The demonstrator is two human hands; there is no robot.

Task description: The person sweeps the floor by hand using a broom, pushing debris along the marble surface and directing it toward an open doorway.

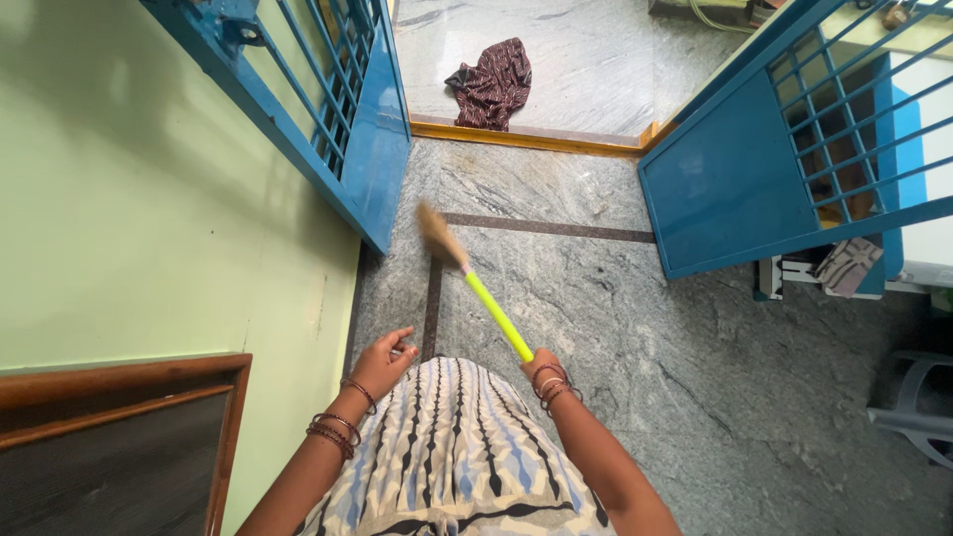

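Observation:
My right hand (545,363) grips the lower end of a broom with a bright yellow-green handle (496,313). Its brown bristle head (438,234) is blurred and points forward-left over the grey stone floor (556,298), near the left blue gate leaf (367,149). My left hand (385,359) hangs free beside my striped dress, fingers loosely curled and apart, holding nothing. Both wrists carry bangles.
Two blue metal gate leaves, left and right (725,189), stand open on a doorway with a yellow threshold (526,137). A dark patterned cloth (493,84) lies beyond it. Green wall at left, wooden frame (129,382) lower left, grey plastic chair (918,407) at right.

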